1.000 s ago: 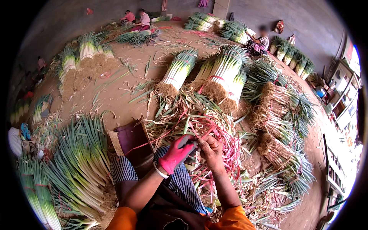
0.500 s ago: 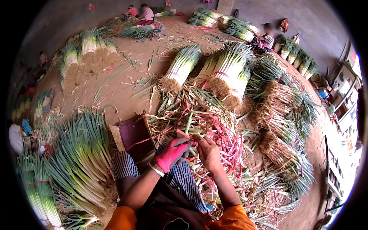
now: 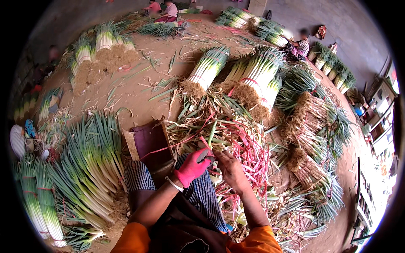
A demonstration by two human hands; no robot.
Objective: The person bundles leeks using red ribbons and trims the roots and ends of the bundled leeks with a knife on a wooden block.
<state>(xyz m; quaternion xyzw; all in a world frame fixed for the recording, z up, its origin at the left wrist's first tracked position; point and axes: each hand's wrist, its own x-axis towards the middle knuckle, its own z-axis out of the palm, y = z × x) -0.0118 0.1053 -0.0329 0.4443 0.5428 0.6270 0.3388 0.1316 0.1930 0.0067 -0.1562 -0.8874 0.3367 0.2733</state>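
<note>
My left hand (image 3: pixel 195 164), in a pink glove with grey fingers, is closed on a pink plastic strip (image 3: pixel 205 142) whose end sticks up above the thumb. My bare right hand (image 3: pixel 230 165) meets it over my lap, fingers bent and pressed together at the glove's fingertips; what they pinch is hidden. Just beyond the hands lies a heap of loose pink strips (image 3: pixel 252 152), mixed with dry leaf scraps. To my left, a large pile of loose green onions (image 3: pixel 90 168) lies with roots toward me.
Tied onion bundles (image 3: pixel 255 80) stand ahead; untrimmed onions (image 3: pixel 310 122) lie at right. An open box (image 3: pixel 147 141) sits by my left knee. Two tied bundles (image 3: pixel 44 202) are at far left. Other people (image 3: pixel 298 46) sit farther back. A rack (image 3: pixel 366 202) stands at the right edge.
The strip's end has swung from lying across the fingers to pointing upward. Both hands stay together, the glove turned slightly. The whole view has shifted a little.
</note>
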